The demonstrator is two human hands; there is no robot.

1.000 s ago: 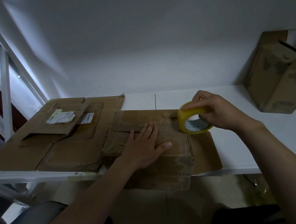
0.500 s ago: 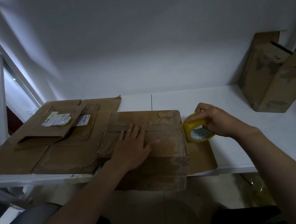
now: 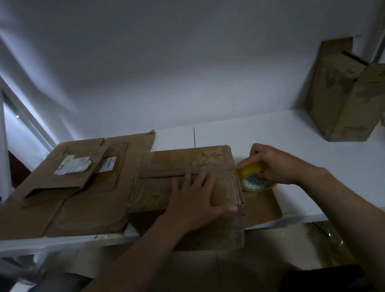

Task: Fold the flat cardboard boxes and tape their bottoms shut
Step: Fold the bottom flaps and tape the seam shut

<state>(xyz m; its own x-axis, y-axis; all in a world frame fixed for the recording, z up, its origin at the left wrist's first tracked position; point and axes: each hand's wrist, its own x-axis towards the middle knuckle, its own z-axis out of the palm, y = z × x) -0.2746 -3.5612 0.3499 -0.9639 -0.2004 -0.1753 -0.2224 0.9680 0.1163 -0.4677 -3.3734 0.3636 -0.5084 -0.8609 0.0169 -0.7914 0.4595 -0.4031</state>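
A white table (image 3: 304, 134) is carrying flat cardboard boxes (image 3: 57, 207) lying left of the left hand (image 3: 192, 200), a folded box (image 3: 177, 166) sitting under it, and an upright box (image 3: 344, 106) standing well beyond the right hand (image 3: 276, 165).

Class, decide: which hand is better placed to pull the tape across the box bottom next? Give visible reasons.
Right. The right hand grips the tape roll beside the right edge of the box; the left hand lies flat on that box, probably steadying it.
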